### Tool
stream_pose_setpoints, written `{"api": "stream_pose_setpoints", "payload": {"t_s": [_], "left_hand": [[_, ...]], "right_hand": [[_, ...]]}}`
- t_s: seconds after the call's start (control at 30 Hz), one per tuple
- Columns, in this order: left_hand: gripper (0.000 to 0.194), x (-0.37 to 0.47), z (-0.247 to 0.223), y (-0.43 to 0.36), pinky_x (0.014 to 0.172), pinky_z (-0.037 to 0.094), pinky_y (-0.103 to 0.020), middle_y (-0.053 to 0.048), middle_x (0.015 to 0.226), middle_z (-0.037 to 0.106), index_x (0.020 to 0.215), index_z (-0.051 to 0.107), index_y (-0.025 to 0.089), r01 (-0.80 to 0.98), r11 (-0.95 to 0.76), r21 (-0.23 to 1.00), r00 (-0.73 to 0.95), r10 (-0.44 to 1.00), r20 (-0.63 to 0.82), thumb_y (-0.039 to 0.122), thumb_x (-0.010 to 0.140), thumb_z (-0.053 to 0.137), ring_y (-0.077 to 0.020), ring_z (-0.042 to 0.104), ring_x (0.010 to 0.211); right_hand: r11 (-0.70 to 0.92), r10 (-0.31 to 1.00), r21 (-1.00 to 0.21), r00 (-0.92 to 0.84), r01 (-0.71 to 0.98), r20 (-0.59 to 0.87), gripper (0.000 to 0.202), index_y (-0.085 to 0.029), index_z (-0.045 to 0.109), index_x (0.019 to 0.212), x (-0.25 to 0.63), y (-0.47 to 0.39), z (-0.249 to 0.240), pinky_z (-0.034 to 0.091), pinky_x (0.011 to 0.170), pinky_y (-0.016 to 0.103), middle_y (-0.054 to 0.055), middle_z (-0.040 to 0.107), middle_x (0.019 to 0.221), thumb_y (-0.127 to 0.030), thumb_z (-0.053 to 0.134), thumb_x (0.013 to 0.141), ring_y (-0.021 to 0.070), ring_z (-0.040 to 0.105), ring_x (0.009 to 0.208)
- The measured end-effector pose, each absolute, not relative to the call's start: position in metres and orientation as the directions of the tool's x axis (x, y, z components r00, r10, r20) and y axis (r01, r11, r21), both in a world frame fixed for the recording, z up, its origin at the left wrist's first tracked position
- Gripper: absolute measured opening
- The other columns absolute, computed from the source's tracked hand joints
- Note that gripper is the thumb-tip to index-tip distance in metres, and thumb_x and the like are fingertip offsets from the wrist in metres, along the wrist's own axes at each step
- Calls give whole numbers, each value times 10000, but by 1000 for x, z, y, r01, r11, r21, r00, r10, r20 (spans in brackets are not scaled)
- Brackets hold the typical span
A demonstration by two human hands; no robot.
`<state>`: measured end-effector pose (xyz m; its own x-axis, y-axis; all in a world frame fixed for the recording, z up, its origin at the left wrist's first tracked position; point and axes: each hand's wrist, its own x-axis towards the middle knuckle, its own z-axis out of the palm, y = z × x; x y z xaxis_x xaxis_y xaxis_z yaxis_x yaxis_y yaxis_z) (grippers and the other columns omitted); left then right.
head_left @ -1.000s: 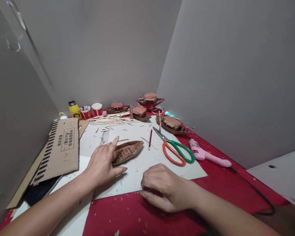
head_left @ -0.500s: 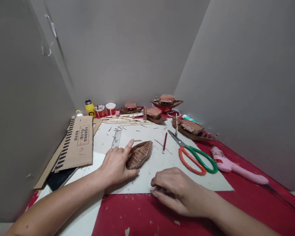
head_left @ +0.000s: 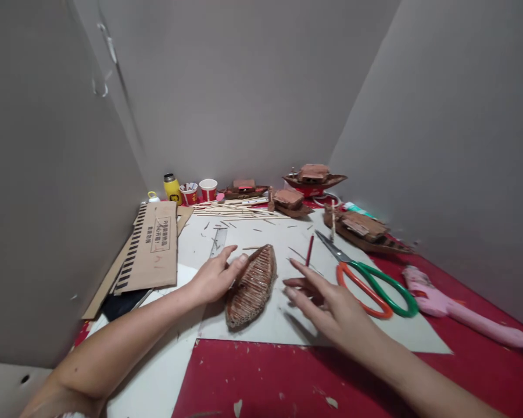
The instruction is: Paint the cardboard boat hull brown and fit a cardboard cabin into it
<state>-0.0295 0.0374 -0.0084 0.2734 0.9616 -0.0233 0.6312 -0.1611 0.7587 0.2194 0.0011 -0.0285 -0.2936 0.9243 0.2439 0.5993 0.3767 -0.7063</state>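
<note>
A small brown boat hull point(head_left: 251, 285) with ribbed strips inside lies tilted on the white sheet point(head_left: 287, 334). My left hand point(head_left: 220, 273) is at its left side, thumb on or close to the rim; the fingers behind it are partly hidden, and whether it grips the hull is unclear. To the right of the hull, my right hand point(head_left: 316, 296) hovers over the sheet with fingers apart and nothing in them. A dark red pencil point(head_left: 309, 251) lies just beyond its fingertips, and scissors point(head_left: 366, 278) with orange and green handles lie beyond that hand.
Brown model boats point(head_left: 364, 229) stand along the back and right. A pink glue gun point(head_left: 462, 310) lies at the right on the red cloth point(head_left: 253, 380). Thin sticks point(head_left: 239, 210), paper cups point(head_left: 208, 189), a yellow bottle point(head_left: 171, 188) and cardboard point(head_left: 154, 247) are at the back and left.
The hull has turned and shows more of its inside. My left thumb has moved up along its side. My right hand has risen nearer to the hull and its fingers have spread. The view has shifted left.
</note>
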Motion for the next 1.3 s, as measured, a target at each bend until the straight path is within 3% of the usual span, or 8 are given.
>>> {"api": "stream_pose_setpoints", "payload": {"t_s": [0.13,0.3,0.47,0.53,0.7,0.8,1.0,1.3], "left_hand": [[805,-24,-13,31,786,551,-414,-201,1195,658,1459,382,158,558,-105,823,296,952,-79,719,884,333,-295,668,1008],[795,-22,-12,23,537,528,-339,-114,926,694,1485,300,213,455,-20,890,386,905,-176,723,877,339,-169,625,506],[721,-41,1,40,857,518,-402,-143,1145,690,1507,291,205,793,-266,548,236,963,126,623,924,364,-253,677,936],[722,-56,6,53,996,451,-390,-143,1357,584,1528,227,213,944,-181,276,131,973,189,567,926,407,-258,568,1209],[916,-106,12,76,1031,337,-612,-292,1518,336,1548,162,159,991,123,52,-129,982,136,372,801,647,-468,336,1383],[936,-132,11,73,984,412,-574,-283,1479,390,1532,227,180,976,215,-29,-213,975,58,340,756,725,-460,403,1338],[395,-151,35,57,878,536,-455,-103,1247,597,1280,542,174,961,257,-100,-253,966,49,348,927,582,-230,626,1040],[375,-190,122,33,853,545,-418,-94,1225,606,1263,557,192,935,332,-125,-305,931,199,347,923,591,-225,629,1036]], "right_hand": [[255,958,-784,-261,567,123,786,-110,242,1529,218,14,-44,563,912,439,209,680,1225,-556,453,917,294,671,1124],[227,963,-790,-252,570,95,814,-117,243,1531,214,20,-47,526,985,436,192,686,1222,-599,428,902,288,658,1151],[270,962,-763,-183,587,200,750,-134,322,1498,217,27,-45,568,905,437,179,729,1128,-573,439,901,298,702,1057],[293,956,-749,-194,594,220,733,-141,329,1493,217,28,-44,578,876,429,163,740,1103,-557,439,900,292,716,1021],[356,934,-705,-226,613,275,711,-165,346,1490,215,25,-39,592,799,423,129,764,1033,-532,448,889,291,739,942],[369,930,-697,-241,616,279,699,-169,374,1474,214,23,-36,591,757,417,117,771,997,-530,449,881,293,744,904],[393,919,-694,-292,603,266,665,-181,372,1469,215,17,-29,577,720,379,86,774,970,-496,442,888,273,747,860],[442,897,-664,-292,604,331,646,-193,394,1462,220,10,-18,556,654,359,72,780,929,-483,438,886,279,748,822]]}}
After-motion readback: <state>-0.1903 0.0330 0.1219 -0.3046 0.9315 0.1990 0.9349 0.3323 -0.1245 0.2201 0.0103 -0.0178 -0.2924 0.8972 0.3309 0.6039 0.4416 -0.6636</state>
